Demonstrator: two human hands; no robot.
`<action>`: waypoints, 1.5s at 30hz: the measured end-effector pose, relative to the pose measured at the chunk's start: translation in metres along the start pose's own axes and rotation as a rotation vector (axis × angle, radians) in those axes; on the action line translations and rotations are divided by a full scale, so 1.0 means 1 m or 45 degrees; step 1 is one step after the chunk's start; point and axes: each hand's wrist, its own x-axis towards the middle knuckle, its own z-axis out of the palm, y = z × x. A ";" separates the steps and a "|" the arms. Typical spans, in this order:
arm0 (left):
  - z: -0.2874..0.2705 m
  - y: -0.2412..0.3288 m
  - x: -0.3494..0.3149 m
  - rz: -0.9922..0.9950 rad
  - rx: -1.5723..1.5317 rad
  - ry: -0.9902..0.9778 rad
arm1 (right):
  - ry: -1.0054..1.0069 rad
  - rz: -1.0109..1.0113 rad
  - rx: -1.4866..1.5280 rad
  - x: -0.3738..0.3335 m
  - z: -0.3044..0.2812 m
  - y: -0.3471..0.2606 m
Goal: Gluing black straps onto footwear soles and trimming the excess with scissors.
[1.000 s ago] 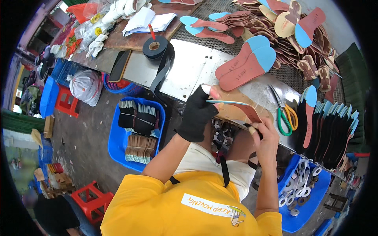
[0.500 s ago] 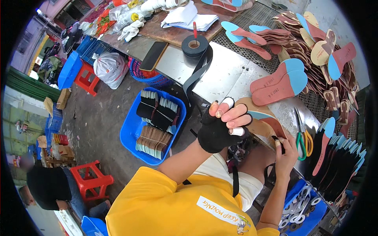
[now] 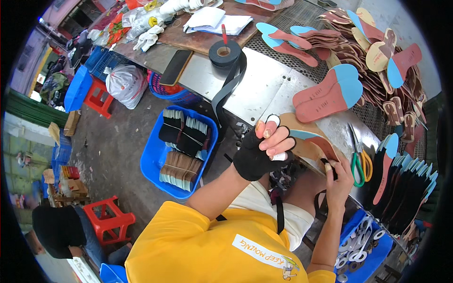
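Observation:
My left hand [image 3: 262,150], in a black fingerless glove with white wraps on some fingertips, is closed with its fingers curled beside the far end of an insole. What those fingers hold, if anything, is hidden. The insole [image 3: 322,144], reddish-brown with a light blue end, stands tilted at the table edge over a tan piece [image 3: 302,123]. Bare, my right hand [image 3: 339,183] pinches its near end, where a small black strip [image 3: 329,165] shows at the fingertips. Green-handled scissors [image 3: 357,169] and a yellow-orange-handled pair [image 3: 367,165] lie just right of that hand.
Two insoles [image 3: 325,96] lie on the metal table, with piles of insoles [image 3: 377,56] behind. A black tape roll [image 3: 223,55] trails a strip over the edge. A blue tub [image 3: 150,158] of bundled insoles sits on the floor. A person [image 3: 59,231] bends at lower left.
The whole view has shifted slightly. My left fingers are drawn a little closer together beside the insole. My right hand keeps its pinch on the insole.

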 end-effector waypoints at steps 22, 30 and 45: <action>-0.024 0.007 0.037 0.032 3.122 0.068 | -0.115 0.044 -0.017 0.004 -0.007 0.010; -0.044 -0.013 0.040 0.204 3.178 0.130 | -0.164 0.366 0.645 0.048 -0.028 0.001; -0.054 -0.016 0.043 0.198 2.805 0.270 | -0.199 0.044 0.386 0.080 0.012 0.000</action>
